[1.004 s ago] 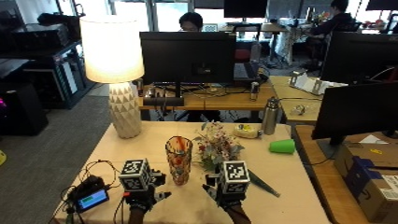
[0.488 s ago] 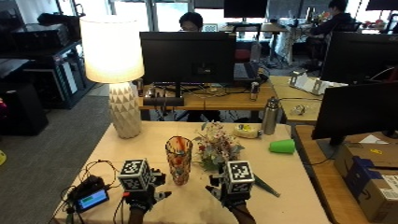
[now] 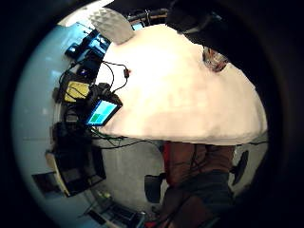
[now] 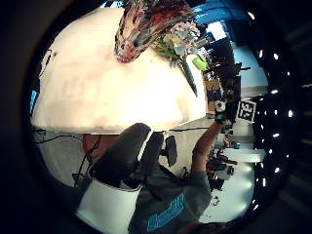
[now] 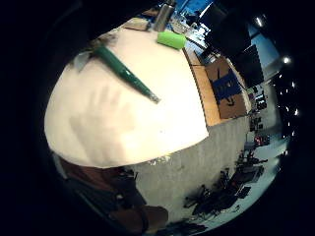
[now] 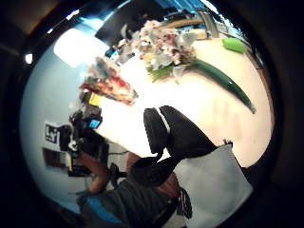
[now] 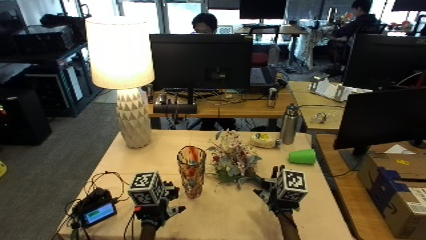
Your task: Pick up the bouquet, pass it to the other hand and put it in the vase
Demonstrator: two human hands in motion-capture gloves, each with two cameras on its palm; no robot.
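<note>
A bouquet (image 7: 232,157) of pale flowers lies on the white table (image 7: 219,220), its green wrapped stem (image 5: 125,73) pointing toward the person. Just left of it stands a tall orange patterned glass vase (image 7: 191,170). My right hand (image 7: 278,196) hovers over the stem end with fingers spread, holding nothing; its thumb (image 6: 173,137) shows in front of the bouquet (image 6: 161,47) and the stem (image 6: 223,80). My left hand (image 7: 155,212) hovers near the front edge, left of the vase (image 4: 141,29), fingers spread and empty. Its thumb (image 4: 126,151) shows below the table edge.
A lit lamp (image 7: 124,80) stands at the table's back left. A green cup (image 7: 303,156) lies at the right edge and a metal bottle (image 7: 288,124) stands behind it. A small screen device (image 7: 98,214) with cables sits front left. Monitors stand beyond the table.
My right hand has moved to the right, to above the stem's end. The left hand, vase and bouquet have stayed where they were.
</note>
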